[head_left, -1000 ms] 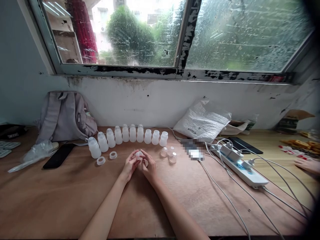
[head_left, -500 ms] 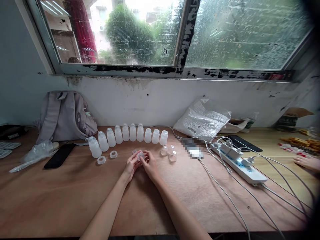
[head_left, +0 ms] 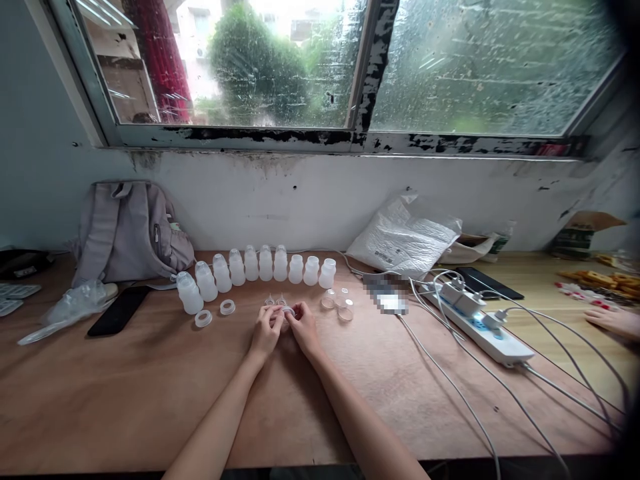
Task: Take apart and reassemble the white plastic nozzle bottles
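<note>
My left hand (head_left: 266,330) and my right hand (head_left: 304,329) are together over the table, fingertips pinching a translucent bottle collar ring (head_left: 288,311) from both sides. Fingers partly cover the ring, so I cannot tell whether a teat is inside it. Just beyond my fingers stand two small clear bottle teats (head_left: 281,299). To the left lie two loose white collar rings (head_left: 227,308). On the right are a pair of clear domed caps (head_left: 345,312). Behind, a curved row of frosted baby bottles (head_left: 251,265) stands upright; those on the left wear clear caps, the three at the right are uncapped.
A black phone (head_left: 119,311), a plastic bag (head_left: 83,307) and a grey backpack (head_left: 131,230) are at the left. On the right lie a silver bag (head_left: 406,233), a power strip (head_left: 493,337) and trailing cables. Another person's hand (head_left: 611,320) rests at the far right.
The ring has been tilted from facing me to lying flatter between my fingers. My left hand has turned over it, and the two teats behind show more clearly.
</note>
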### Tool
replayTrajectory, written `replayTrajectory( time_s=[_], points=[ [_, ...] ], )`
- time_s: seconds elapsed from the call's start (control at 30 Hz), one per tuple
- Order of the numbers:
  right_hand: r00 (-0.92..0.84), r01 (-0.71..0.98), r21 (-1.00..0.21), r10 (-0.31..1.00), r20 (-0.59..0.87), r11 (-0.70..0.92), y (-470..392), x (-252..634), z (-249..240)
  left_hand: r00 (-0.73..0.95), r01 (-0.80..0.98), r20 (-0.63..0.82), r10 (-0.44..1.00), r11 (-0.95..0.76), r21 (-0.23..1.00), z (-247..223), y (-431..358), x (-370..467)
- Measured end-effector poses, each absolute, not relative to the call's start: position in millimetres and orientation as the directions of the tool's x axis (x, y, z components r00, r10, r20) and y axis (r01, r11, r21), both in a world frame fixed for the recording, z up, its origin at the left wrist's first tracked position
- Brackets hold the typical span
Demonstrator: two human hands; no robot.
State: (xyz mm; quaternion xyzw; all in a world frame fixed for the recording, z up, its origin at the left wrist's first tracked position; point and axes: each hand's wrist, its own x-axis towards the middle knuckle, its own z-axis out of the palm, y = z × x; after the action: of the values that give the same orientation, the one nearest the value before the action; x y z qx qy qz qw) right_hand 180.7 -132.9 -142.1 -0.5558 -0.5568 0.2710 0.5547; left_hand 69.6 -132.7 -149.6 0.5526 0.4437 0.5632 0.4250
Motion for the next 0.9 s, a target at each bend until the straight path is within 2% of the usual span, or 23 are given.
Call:
replayTrajectory(
  time_s=[0.3, 0.9],
  points=[
    [0.082, 0.283, -0.922, 0.951, 0.298, 0.265, -134.9, 178.6, -139.3, -0.04, 0.182, 0.296, 0.954, -0.285, 0.941, -150.4, -130.7, 66.3],
    [0.09, 0.315, -0.917, 0.955, 0.284, 0.243, -128.2, 179.9, -148.5, -0.059, 0.452, 0.316, 0.947, -0.257, 0.854, -148.8, -130.9, 64.8]
  ],
)
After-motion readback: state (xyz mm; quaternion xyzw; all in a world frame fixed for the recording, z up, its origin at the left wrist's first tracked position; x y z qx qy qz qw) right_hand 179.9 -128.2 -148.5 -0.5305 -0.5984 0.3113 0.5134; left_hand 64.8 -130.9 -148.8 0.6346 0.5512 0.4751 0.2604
